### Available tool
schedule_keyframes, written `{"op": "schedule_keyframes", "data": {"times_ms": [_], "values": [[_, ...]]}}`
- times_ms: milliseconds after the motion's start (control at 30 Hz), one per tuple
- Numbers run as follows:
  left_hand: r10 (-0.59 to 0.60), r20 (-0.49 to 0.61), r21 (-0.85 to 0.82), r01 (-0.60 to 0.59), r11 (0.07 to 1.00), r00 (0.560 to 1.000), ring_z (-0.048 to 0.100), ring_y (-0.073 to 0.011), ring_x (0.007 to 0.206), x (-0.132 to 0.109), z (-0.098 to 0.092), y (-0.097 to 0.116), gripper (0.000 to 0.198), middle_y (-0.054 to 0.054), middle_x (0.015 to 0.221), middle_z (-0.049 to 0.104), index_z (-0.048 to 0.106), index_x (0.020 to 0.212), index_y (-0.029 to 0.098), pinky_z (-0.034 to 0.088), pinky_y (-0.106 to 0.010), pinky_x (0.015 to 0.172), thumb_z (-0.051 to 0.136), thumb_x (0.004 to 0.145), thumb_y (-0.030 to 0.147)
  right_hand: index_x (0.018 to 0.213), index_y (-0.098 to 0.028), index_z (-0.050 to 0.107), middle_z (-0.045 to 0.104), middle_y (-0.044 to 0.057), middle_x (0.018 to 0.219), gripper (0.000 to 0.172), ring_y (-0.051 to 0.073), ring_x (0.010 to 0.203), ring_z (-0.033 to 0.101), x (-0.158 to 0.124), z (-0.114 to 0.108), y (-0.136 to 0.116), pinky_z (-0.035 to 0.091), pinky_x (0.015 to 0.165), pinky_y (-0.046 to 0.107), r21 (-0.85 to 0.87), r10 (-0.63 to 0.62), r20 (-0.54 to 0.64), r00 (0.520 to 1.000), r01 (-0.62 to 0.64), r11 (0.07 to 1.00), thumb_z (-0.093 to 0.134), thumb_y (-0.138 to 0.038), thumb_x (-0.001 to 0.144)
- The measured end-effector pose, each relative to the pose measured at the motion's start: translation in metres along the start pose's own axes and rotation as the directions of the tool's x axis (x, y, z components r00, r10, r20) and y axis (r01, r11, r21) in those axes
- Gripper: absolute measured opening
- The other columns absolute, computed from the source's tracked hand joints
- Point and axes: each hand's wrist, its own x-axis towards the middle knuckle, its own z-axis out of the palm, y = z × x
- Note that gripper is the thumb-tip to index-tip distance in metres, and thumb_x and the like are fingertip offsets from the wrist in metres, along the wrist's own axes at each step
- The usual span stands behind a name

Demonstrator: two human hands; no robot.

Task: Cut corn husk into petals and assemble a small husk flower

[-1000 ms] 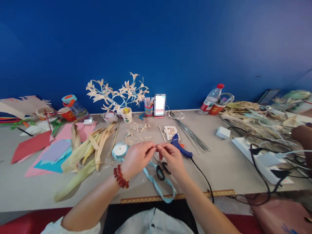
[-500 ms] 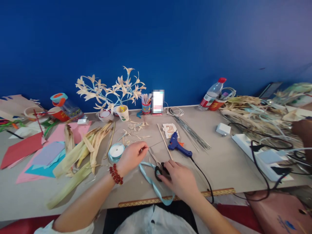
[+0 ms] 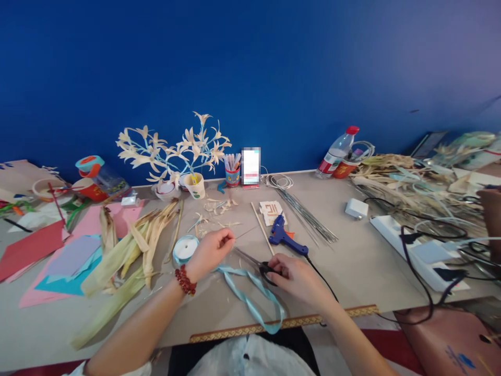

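Between its pinched fingertips, my left hand [image 3: 214,249] holds a thin wire [image 3: 246,232] that points up and to the right. My right hand [image 3: 291,274] has its fingers in the black handles of a pair of scissors [image 3: 252,259]. The blades point left, just below the wire and apart from it. A spool of light blue ribbon [image 3: 185,247] sits beside my left wrist. Its loose ribbon [image 3: 240,297] loops across the table below the scissors. A thin pale stick [image 3: 261,224] and a blue glue gun [image 3: 287,237] lie beyond my right hand.
Corn husks [image 3: 151,245] and coloured paper [image 3: 72,253] cover the left side. Husk flowers in a paper cup [image 3: 195,187] stand by the wall. Metal wires [image 3: 309,216] lie right of centre. A power strip [image 3: 410,256] with cables and another person's arm [image 3: 491,224] are at right.
My right hand has lifted the scissors by their handles, and the blades have swung round to point left. My left hand keeps its pinch on the wire. The view has shifted slightly.
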Motion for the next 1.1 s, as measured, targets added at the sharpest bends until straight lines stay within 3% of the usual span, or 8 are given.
{"op": "schedule_keyframes", "data": {"times_ms": [133, 233, 367, 600, 1100], "values": [[-0.004, -0.02, -0.068, 0.003, 0.998, 1.0, 0.047, -0.0113, 0.06, 0.002, -0.003, -0.003, 0.016, 0.004, 0.065, 0.05, 0.057, 0.081, 0.018, 0.035, -0.022, 0.056, 0.049, 0.087, 0.03, 0.092, -0.02, 0.056, 0.056, 0.0, 0.075, 0.036, 0.012, 0.057, 0.052, -0.006, 0.001, 0.025, 0.042, 0.046, 0.022, 0.411, 0.059, 0.005, 0.998, -0.056, 0.91, 0.063, -0.052, 0.077], [-0.056, -0.004, -0.167, 0.054, 0.984, 0.998, 0.046, -0.0104, 0.057, 0.006, -0.005, -0.004, 0.017, 0.004, 0.064, 0.051, 0.058, 0.084, 0.017, 0.034, -0.021, 0.053, 0.052, 0.086, 0.032, 0.083, -0.021, 0.05, 0.047, -0.004, 0.068, 0.044, 0.01, 0.052, 0.042, -0.011, 0.0, 0.028, 0.039, 0.039, 0.019, 0.54, 0.12, -0.006, 0.993, -0.098, 0.836, 0.068, -0.059, 0.07], [-0.136, 0.056, -0.289, 0.147, 0.946, 0.989, 0.038, -0.0073, 0.049, 0.011, -0.003, 0.002, 0.02, 0.005, 0.061, 0.049, 0.061, 0.092, 0.017, 0.029, -0.019, 0.047, 0.053, 0.085, 0.034, 0.073, -0.021, 0.044, 0.041, -0.007, 0.059, 0.045, 0.007, 0.048, 0.033, -0.007, 0.003, 0.009, 0.027, 0.035, 0.016, 0.528, 0.118, 0.044, 0.992, -0.123, 0.841, 0.072, -0.057, 0.069], [-0.195, 0.133, -0.359, 0.231, 0.904, 0.972, 0.034, -0.0051, 0.044, 0.015, 0.003, 0.016, 0.026, 0.006, 0.058, 0.049, 0.063, 0.097, 0.015, 0.025, -0.018, 0.043, 0.056, 0.082, 0.035, 0.069, -0.021, 0.044, 0.045, -0.006, 0.057, 0.043, 0.007, 0.047, 0.036, 0.012, 0.014, -0.019, 0.026, 0.039, 0.019, 0.543, 0.015, 0.077, 0.997, -0.055, 0.838, 0.066, -0.058, 0.073], [-0.17, 0.173, -0.348, 0.221, 0.911, 0.97, 0.034, -0.0049, 0.044, 0.016, 0.006, 0.013, 0.029, 0.006, 0.056, 0.048, 0.065, 0.101, 0.015, 0.024, -0.018, 0.044, 0.055, 0.083, 0.035, 0.065, -0.021, 0.042, 0.048, -0.006, 0.052, 0.043, 0.008, 0.046, 0.04, 0.022, 0.018, -0.013, 0.03, 0.046, 0.021, 0.556, -0.041, 0.014, 0.999, 0.026, 0.831, 0.067, -0.054, 0.075]]}}
